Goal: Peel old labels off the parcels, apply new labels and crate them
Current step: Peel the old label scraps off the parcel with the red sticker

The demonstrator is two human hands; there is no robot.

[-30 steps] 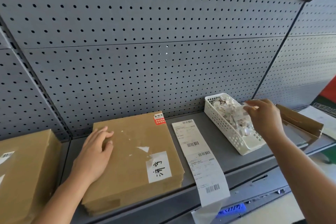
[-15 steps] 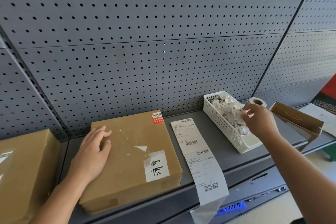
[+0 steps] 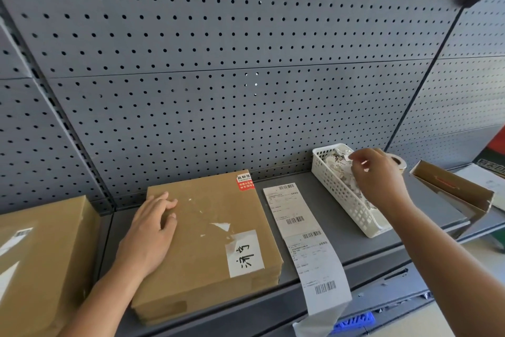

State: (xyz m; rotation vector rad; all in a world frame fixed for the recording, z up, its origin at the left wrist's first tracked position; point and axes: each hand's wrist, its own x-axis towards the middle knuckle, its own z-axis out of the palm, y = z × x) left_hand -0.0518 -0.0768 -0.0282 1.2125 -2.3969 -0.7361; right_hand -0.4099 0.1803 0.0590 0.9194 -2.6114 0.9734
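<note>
The right grip [image 3: 379,176] pinches a small white scrap [image 3: 347,157] over the white basket [image 3: 347,200]. The left grip [image 3: 149,230] lies flat, fingers relaxed, on the brown parcel [image 3: 213,227]; the printed label strip [image 3: 303,238] lies at the parcel's 3 o'clock on the shelf [image 3: 328,216].

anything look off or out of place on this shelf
The label strip runs past the shelf: its lower end hangs over the front edge and curls. The top of the parcel also bears torn white label remnants, which look like leftovers of a peeled label.
</note>
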